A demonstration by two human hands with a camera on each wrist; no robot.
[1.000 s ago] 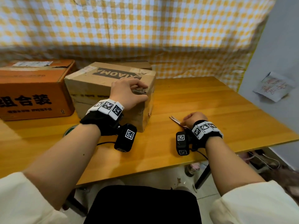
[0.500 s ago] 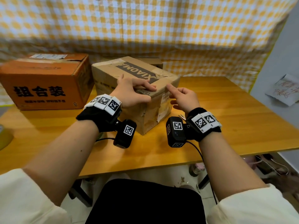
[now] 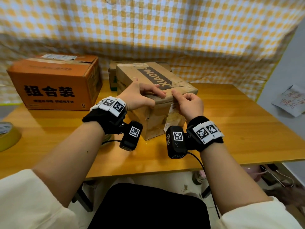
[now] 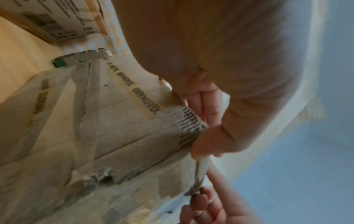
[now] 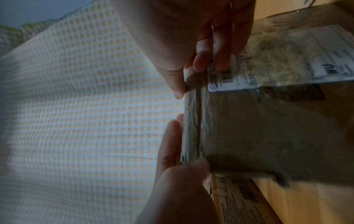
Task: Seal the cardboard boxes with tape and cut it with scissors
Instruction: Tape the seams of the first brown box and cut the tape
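Note:
A worn brown cardboard box (image 3: 158, 76) with a black XIAOMI band stands mid-table, one corner turned toward me. My left hand (image 3: 156, 99) grips its near top corner, fingers lying on the lid and thumb on the side face. My right hand (image 3: 177, 100) pinches the same top edge just to the right, thumb on top and fingers curled against the side above a torn shipping label (image 3: 173, 118). The wrist views show both pinches on the box (image 4: 114, 128) edge: left hand (image 4: 203, 124), right hand (image 5: 191, 77). The scissors are not in view.
An orange box (image 3: 54, 83) with black characters stands at the back left, and a smaller box (image 3: 113, 75) behind the brown one. A yellow tape roll (image 3: 6, 136) lies at the table's left edge. A checked cloth hangs behind; a paper note (image 3: 290, 101) hangs on the right wall.
My right hand left the scissors on the table and moved up to the box's front top edge. The box has turned and come nearer, with my left hand still on it.

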